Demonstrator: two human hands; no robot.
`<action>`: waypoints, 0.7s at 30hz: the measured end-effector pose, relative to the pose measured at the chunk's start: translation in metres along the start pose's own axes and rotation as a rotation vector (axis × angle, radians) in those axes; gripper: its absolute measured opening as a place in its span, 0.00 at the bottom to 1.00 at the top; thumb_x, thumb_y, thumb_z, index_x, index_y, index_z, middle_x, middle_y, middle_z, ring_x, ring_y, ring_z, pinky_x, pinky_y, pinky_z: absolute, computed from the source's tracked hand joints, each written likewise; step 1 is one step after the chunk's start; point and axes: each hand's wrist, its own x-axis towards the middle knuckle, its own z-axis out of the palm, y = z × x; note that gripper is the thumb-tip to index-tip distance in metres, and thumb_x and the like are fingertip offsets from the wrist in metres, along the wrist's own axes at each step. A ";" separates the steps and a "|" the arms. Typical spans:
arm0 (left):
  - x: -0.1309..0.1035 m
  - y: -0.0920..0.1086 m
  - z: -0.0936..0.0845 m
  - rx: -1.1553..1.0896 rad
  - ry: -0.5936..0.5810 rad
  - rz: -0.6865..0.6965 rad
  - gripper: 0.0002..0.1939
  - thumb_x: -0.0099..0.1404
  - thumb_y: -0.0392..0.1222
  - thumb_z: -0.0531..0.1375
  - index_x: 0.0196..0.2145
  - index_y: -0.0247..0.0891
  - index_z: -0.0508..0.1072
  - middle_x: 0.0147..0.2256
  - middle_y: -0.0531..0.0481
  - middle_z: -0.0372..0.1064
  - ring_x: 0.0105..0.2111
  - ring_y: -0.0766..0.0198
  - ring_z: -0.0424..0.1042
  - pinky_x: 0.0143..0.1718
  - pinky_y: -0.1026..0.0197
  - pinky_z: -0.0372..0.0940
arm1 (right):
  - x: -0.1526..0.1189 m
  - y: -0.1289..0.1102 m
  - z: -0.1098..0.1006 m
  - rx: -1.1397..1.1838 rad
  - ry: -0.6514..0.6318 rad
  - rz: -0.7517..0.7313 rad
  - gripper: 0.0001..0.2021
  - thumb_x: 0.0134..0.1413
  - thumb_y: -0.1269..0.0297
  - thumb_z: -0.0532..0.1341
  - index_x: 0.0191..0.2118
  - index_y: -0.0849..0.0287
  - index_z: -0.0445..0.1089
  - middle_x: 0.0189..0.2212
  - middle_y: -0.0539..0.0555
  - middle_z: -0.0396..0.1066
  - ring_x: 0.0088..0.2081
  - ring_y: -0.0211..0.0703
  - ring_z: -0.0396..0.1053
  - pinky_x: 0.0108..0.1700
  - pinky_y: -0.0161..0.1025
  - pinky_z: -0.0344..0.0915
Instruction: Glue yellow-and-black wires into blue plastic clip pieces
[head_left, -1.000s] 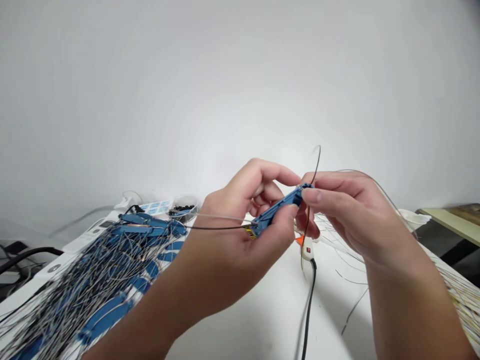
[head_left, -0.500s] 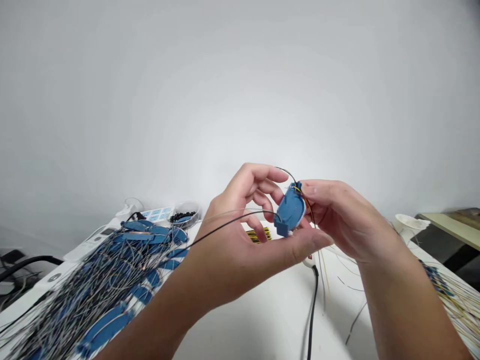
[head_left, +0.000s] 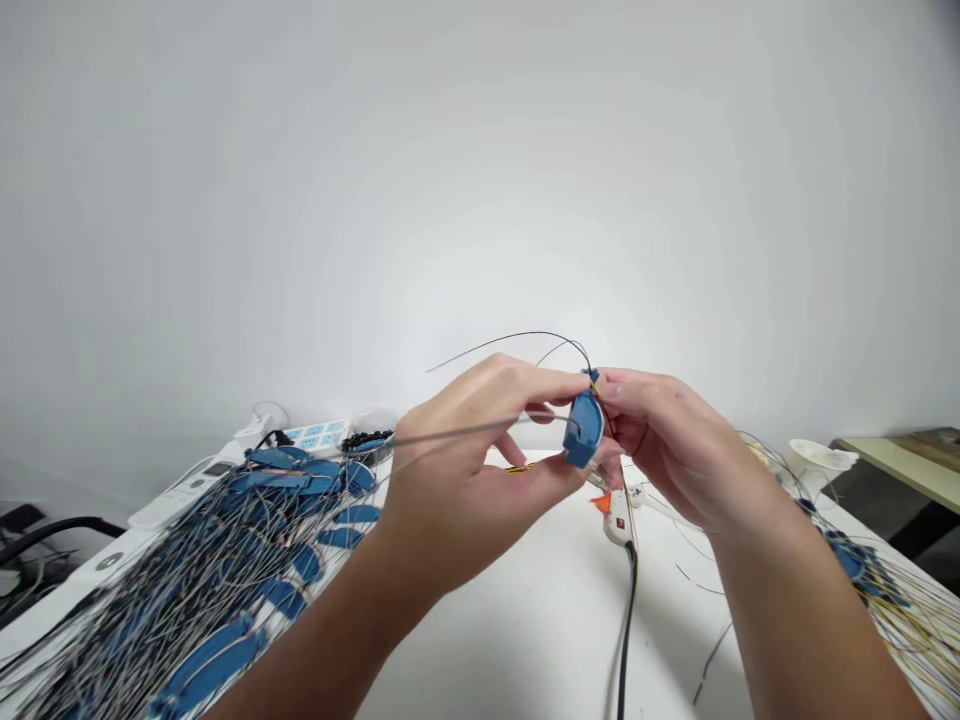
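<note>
A small blue plastic holder [head_left: 586, 428], round with a square block at its lower end, is held up above the table between both hands. My left hand [head_left: 480, 440] grips it with the forefinger at its top and the thumb at its lower end. On the right edge my right hand [head_left: 660, 430] pinches it near the top, where thin black and yellow wires come out. A black wire [head_left: 517, 334] arcs left over my left hand. Another dark wire [head_left: 465, 432] runs from the holder across the left hand's back.
At left lies a pile of blue holders with grey wires [head_left: 225, 560], beside a white power strip [head_left: 180, 490] and a bowl of black parts [head_left: 366, 442]. A glue gun [head_left: 619, 525] with black cord lies beneath my hands. More wired parts [head_left: 862, 570] and a white funnel-shaped stand [head_left: 817, 460] are at right.
My left forefinger has come onto the holder's top, and the holder has turned more edge-on. The black wire now arcs left above the left hand. More of the glue gun shows.
</note>
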 end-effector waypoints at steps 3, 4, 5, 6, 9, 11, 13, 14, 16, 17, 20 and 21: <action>-0.003 -0.006 -0.003 0.077 -0.001 0.104 0.16 0.68 0.45 0.71 0.53 0.54 0.81 0.44 0.51 0.81 0.42 0.57 0.78 0.33 0.59 0.72 | -0.003 0.001 0.001 -0.116 0.102 -0.040 0.19 0.72 0.53 0.62 0.29 0.58 0.69 0.22 0.49 0.66 0.26 0.38 0.63 0.30 0.35 0.62; -0.003 -0.007 -0.004 0.097 -0.006 0.121 0.16 0.68 0.45 0.71 0.53 0.54 0.80 0.45 0.50 0.81 0.43 0.57 0.78 0.34 0.59 0.73 | -0.005 0.001 0.002 -0.166 0.153 -0.077 0.19 0.71 0.53 0.63 0.29 0.58 0.70 0.23 0.49 0.66 0.26 0.37 0.63 0.29 0.35 0.62; -0.003 -0.008 -0.005 0.116 -0.015 0.130 0.17 0.68 0.46 0.71 0.54 0.54 0.80 0.46 0.50 0.82 0.45 0.56 0.78 0.35 0.59 0.74 | -0.006 0.000 0.005 -0.213 0.206 -0.130 0.18 0.71 0.53 0.64 0.30 0.58 0.70 0.23 0.49 0.66 0.26 0.37 0.62 0.29 0.35 0.61; -0.003 -0.008 -0.007 0.131 -0.019 0.144 0.17 0.68 0.47 0.71 0.54 0.53 0.80 0.47 0.50 0.82 0.46 0.56 0.79 0.37 0.58 0.75 | -0.007 -0.001 0.007 -0.253 0.258 -0.190 0.16 0.70 0.54 0.66 0.32 0.57 0.71 0.24 0.48 0.66 0.27 0.37 0.62 0.28 0.35 0.62; -0.002 -0.007 -0.009 0.181 0.012 0.220 0.19 0.67 0.45 0.72 0.55 0.53 0.80 0.47 0.51 0.83 0.46 0.56 0.80 0.44 0.56 0.78 | -0.012 -0.004 0.017 -0.316 0.392 -0.366 0.08 0.68 0.59 0.69 0.39 0.54 0.72 0.26 0.47 0.66 0.27 0.37 0.63 0.28 0.36 0.65; -0.002 -0.005 -0.008 0.224 0.059 0.279 0.20 0.67 0.44 0.72 0.56 0.53 0.79 0.47 0.52 0.83 0.45 0.57 0.82 0.45 0.56 0.80 | -0.015 -0.005 0.023 -0.359 0.446 -0.449 0.06 0.67 0.62 0.70 0.43 0.53 0.73 0.30 0.49 0.70 0.28 0.38 0.68 0.27 0.36 0.67; -0.003 -0.002 -0.006 0.261 0.135 0.340 0.19 0.67 0.42 0.72 0.55 0.51 0.79 0.47 0.53 0.84 0.44 0.59 0.83 0.44 0.57 0.81 | -0.017 -0.005 0.026 -0.432 0.474 -0.533 0.06 0.66 0.66 0.70 0.46 0.53 0.74 0.32 0.51 0.74 0.29 0.40 0.72 0.25 0.37 0.68; -0.003 0.000 -0.005 0.271 0.181 0.372 0.19 0.68 0.42 0.72 0.55 0.50 0.79 0.46 0.54 0.84 0.43 0.60 0.83 0.43 0.58 0.82 | -0.018 -0.004 0.026 -0.478 0.483 -0.573 0.07 0.65 0.68 0.70 0.46 0.53 0.75 0.33 0.51 0.76 0.29 0.40 0.73 0.25 0.37 0.68; -0.003 0.003 -0.005 0.283 0.243 0.435 0.18 0.67 0.39 0.72 0.54 0.48 0.80 0.46 0.55 0.84 0.41 0.62 0.84 0.43 0.60 0.83 | -0.020 -0.003 0.026 -0.574 0.496 -0.645 0.09 0.63 0.73 0.69 0.46 0.53 0.77 0.33 0.51 0.77 0.28 0.40 0.74 0.25 0.37 0.69; -0.003 0.005 -0.005 0.292 0.244 0.457 0.18 0.67 0.39 0.73 0.53 0.47 0.80 0.46 0.55 0.84 0.41 0.63 0.84 0.43 0.61 0.83 | -0.021 -0.002 0.025 -0.620 0.507 -0.677 0.10 0.62 0.75 0.69 0.46 0.53 0.78 0.34 0.51 0.78 0.28 0.40 0.75 0.26 0.37 0.70; -0.002 0.009 -0.011 0.313 0.218 0.517 0.19 0.66 0.39 0.74 0.53 0.45 0.79 0.45 0.54 0.84 0.40 0.62 0.85 0.43 0.61 0.85 | -0.022 -0.001 0.024 -0.707 0.534 -0.756 0.12 0.60 0.78 0.69 0.44 0.53 0.79 0.35 0.50 0.79 0.30 0.39 0.76 0.29 0.37 0.71; -0.002 0.009 -0.013 0.320 0.199 0.529 0.19 0.66 0.39 0.74 0.53 0.45 0.79 0.45 0.54 0.85 0.41 0.61 0.85 0.43 0.61 0.85 | -0.022 -0.001 0.024 -0.718 0.541 -0.778 0.13 0.59 0.79 0.69 0.44 0.52 0.79 0.35 0.50 0.80 0.30 0.39 0.76 0.29 0.37 0.71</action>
